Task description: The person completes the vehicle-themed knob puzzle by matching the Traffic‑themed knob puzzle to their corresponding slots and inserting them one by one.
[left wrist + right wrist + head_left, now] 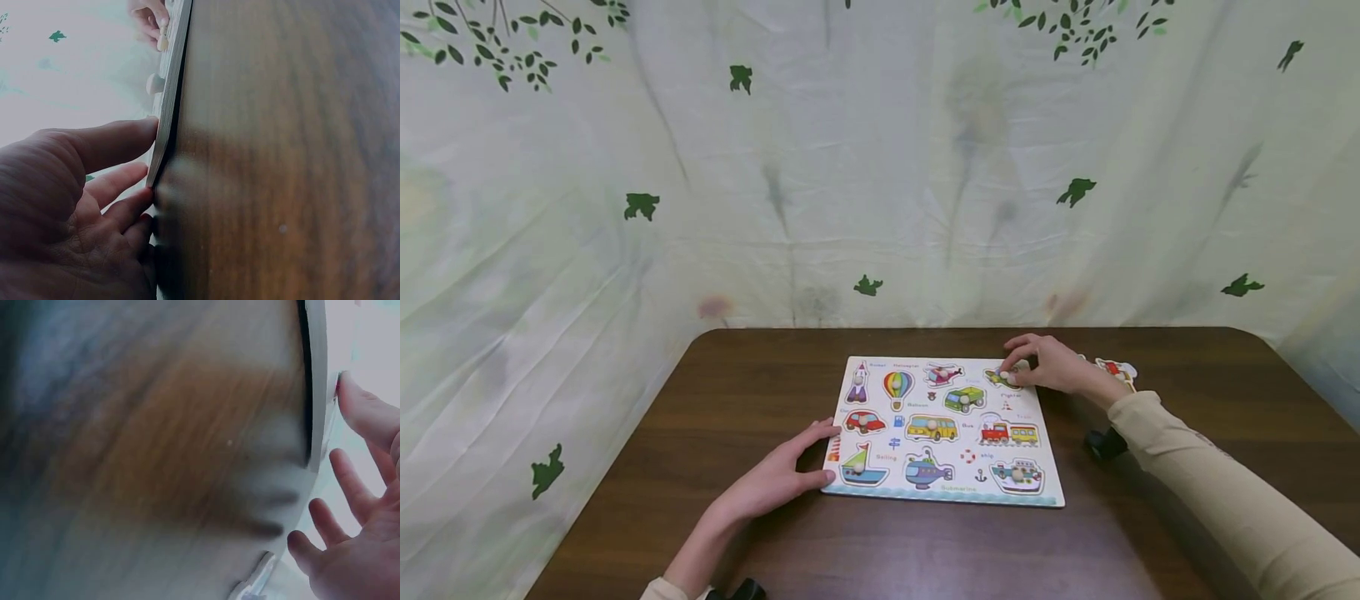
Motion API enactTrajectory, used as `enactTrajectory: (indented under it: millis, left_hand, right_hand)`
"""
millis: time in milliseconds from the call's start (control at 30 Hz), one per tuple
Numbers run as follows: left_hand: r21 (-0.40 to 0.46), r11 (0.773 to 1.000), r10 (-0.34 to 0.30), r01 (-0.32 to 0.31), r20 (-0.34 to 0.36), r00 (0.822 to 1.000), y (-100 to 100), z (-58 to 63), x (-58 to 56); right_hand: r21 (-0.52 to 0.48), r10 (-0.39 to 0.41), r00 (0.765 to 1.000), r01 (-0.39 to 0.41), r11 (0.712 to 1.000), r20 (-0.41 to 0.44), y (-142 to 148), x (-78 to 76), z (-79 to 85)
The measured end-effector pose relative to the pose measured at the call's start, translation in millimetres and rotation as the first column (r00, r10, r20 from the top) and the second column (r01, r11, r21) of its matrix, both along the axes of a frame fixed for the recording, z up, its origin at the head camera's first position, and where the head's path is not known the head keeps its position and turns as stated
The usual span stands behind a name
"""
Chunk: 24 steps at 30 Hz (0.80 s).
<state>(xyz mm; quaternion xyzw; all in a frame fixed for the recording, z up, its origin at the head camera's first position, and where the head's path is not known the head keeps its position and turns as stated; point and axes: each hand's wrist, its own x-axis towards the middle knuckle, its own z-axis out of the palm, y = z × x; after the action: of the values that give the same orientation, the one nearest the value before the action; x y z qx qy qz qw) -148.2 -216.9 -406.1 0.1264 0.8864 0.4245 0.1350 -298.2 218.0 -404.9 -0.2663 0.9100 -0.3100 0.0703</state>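
Note:
A white wooden knob puzzle board [940, 497] lies flat on the table, with several colourful vehicle pieces sitting in it. At its upper right corner my right hand [1052, 364] pinches the small knob of the green fighter plane piece [995, 377] between thumb and index finger. That piece is partly covered by the fingers. My left hand [778, 475] rests beside the board's left edge, fingers and thumb fairly straight, their tips touching the edge. In the left wrist view the thumb [119, 139] meets the board's side, with a round knob [154, 84] beyond it.
On the dark brown table [760, 367], a loose piece with red and yellow parts [1117, 370] lies right of the board, partly hidden by the right forearm. A pale curtain with green leaf prints [887, 167] hangs behind the table.

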Motion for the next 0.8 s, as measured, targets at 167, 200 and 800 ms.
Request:
enactTrajectory:
  millis: [167, 200, 800]
  left_hand:
    - [0.004, 1.000, -0.001, 0.001, 0.002, 1.000, 0, -1.0, 1.4]
    - [0.004, 1.000, -0.002, 0.002, 0.002, 1.000, 0, -0.8, 1.5]
    - [-0.009, 1.000, 0.001, -0.001, 0.004, 1.000, 0, 0.5, 0.5]
  right_hand:
    - [-0.008, -0.007, 0.999, 0.007, 1.000, -0.050, 2, 5.9, 5.8]
    - [-0.008, -0.014, 0.998, 0.013, 1.000, -0.058, 3, 7.1, 7.8]
    - [0.005, -0.100, 0.986, 0.101, 0.995, -0.134, 57, 21.7, 34.8]
